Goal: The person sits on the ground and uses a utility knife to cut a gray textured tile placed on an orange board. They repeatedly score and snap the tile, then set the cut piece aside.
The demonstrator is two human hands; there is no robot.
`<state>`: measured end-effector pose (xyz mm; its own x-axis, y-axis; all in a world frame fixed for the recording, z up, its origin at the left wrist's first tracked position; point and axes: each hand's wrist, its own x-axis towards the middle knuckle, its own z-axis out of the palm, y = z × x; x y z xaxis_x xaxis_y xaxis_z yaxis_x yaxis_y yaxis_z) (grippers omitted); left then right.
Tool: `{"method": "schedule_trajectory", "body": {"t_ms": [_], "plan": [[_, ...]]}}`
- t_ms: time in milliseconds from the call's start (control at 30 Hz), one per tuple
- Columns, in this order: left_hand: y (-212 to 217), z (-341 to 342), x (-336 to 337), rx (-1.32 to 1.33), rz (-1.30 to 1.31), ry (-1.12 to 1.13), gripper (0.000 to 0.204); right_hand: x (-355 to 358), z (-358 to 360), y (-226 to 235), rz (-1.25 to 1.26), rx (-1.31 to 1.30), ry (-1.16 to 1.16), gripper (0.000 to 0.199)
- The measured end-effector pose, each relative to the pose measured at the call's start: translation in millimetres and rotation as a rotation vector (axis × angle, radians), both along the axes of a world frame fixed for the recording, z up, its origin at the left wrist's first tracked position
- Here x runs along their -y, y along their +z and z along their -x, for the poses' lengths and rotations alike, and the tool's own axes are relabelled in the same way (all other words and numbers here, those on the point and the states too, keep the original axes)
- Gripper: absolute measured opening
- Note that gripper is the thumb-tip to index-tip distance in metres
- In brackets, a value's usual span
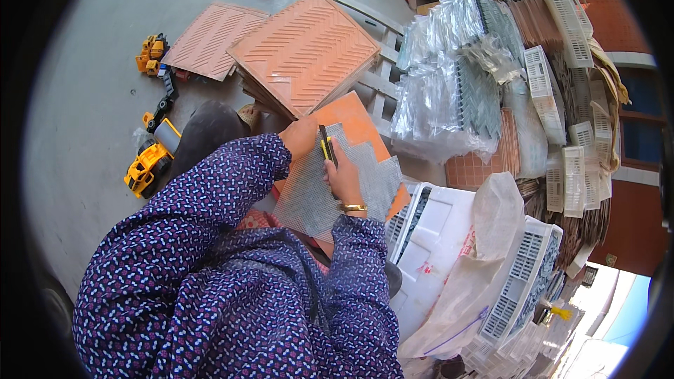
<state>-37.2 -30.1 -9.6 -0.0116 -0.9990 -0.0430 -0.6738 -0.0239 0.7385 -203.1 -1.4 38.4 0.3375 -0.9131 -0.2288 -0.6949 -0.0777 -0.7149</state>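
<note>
Two hands working on one grey mesh sheet (330, 186), lying flat over an orange board (354, 123) on the lap, giving firm backing for the blade. Left hand (300, 137) curling closed at sheet's top edge, apparently pinching it taut. Right hand (344, 175) closing around a yellow-black utility knife (326, 146), tip down on mesh. Stacked ribbed tiles (305, 49) lying just beyond.

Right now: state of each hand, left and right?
Left hand: rests on the top edge of the grey mesh sheet; whether it grips cannot be told.
Right hand: closed on a yellow-and-black utility knife, over the mesh sheet.
</note>
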Motion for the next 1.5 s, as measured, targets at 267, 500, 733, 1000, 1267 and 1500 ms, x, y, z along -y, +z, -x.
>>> {"method": "schedule_trajectory", "body": {"t_ms": [267,500,733,1000,1267,1500], "plan": [[12,-5,3,0.106,-0.104,0.025,0.011,9,-5,16,0.156,-0.19,0.163,0.055],[13,-12,-1,-0.001,-0.008,0.046,0.008,4,-2,13,0.197,-0.198,0.16,0.053],[17,-1,-9,0.056,0.1,0.019,0.009,4,4,-2,0.171,-0.116,0.059,0.052],[14,-4,7,0.094,0.119,-0.021,0.005,15,10,-7,0.271,0.093,0.086,0.048],[12,-4,10,0.049,0.072,0.02,0.008,5,-1,2,-0.165,0.176,-0.06,0.052],[22,-6,7,-0.108,0.001,0.049,0.013,6,10,8,-0.296,0.39,-0.128,0.046]]}}
